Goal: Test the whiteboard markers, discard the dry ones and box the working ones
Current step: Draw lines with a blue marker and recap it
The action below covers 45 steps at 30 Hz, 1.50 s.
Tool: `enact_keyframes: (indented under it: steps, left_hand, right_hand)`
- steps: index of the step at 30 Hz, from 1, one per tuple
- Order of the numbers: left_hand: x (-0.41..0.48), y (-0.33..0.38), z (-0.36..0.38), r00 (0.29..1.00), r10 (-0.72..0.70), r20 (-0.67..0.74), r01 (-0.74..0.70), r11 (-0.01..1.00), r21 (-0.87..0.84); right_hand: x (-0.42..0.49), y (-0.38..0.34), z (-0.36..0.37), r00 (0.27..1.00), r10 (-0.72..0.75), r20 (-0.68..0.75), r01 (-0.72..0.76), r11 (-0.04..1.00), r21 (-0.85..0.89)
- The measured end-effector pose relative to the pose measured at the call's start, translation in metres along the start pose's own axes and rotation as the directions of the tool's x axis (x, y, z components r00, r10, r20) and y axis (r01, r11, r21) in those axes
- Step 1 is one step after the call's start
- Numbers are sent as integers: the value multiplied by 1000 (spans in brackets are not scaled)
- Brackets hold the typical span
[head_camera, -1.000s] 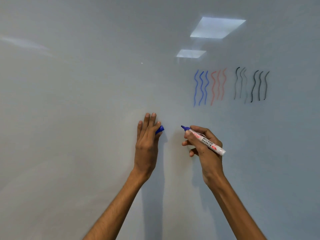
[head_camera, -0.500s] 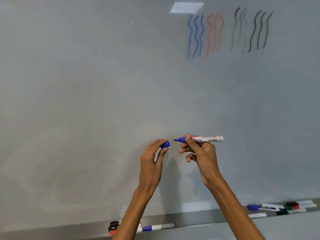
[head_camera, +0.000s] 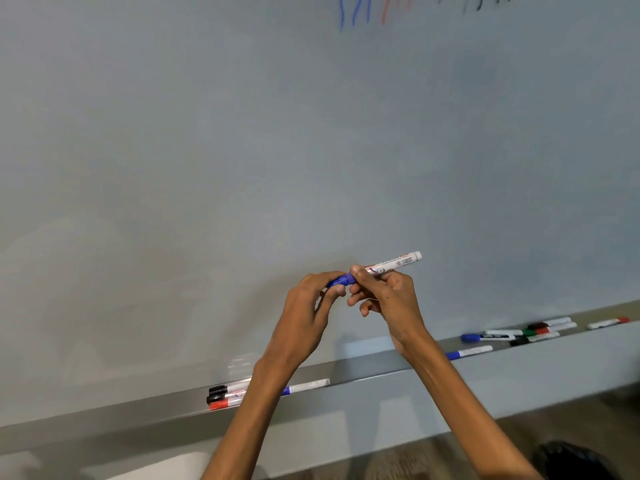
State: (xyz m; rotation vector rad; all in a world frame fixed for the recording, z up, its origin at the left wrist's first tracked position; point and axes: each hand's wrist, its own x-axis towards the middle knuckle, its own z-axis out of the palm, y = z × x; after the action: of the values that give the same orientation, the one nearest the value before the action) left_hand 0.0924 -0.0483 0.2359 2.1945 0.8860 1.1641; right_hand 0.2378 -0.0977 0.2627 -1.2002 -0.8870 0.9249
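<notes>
A grey ledge (head_camera: 104,419) slants from lower left to the right edge. On it, low and left of centre, lie three capped markers (head_camera: 225,397) and a blue-banded marker (head_camera: 308,386). At right lie a blue-ended marker (head_camera: 469,351), a mixed cluster (head_camera: 516,336) of perhaps six, and a red-ended marker (head_camera: 607,323).

Both bare forearms rise from the bottom edge and converge at mid-frame, so that the 2 hands meet knuckle to knuckle. The left hand (head_camera: 308,306) curls its thumb and fingers round the blue cap (head_camera: 341,281). The right hand (head_camera: 389,299) pinches the marker (head_camera: 394,263) near its front end, with the lower fingers curled beneath.
</notes>
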Motion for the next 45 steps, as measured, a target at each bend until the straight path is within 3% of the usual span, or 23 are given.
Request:
enact_keyframes:
  steps: [11, 22, 27, 33, 39, 45]
  left_hand:
    - [-20, 10, 31, 999, 47, -10, -47, 999, 4]
    - [-46, 4, 64, 997, 78, 4, -78, 997, -28]
    - [-54, -3, 78, 992, 52, 113, -50, 998, -27]
    - [-50, 2, 124, 982, -29, 184, 52, 991, -120]
    - [-36, 9, 176, 965, -77, 252, 111, 986, -121]
    - [-18, 29, 257, 929, -150, 337, 196, 975, -107]
  right_hand:
    - [-27, 24, -14, 979, 108, -170, -84, 986, 144]
    - [-43, 46, -35, 962, 157, -223, -138, 986, 97]
    - [-52, 58, -59, 952, 236, -195, -233, 972, 39]
    - [-54, 64, -105, 929, 272, -251, -272, 962, 33]
    - [-46, 65, -181, 845, 350, -405, -333, 936, 115]
    - [-33, 74, -278, 791, 449, -416, -436, 890, 132]
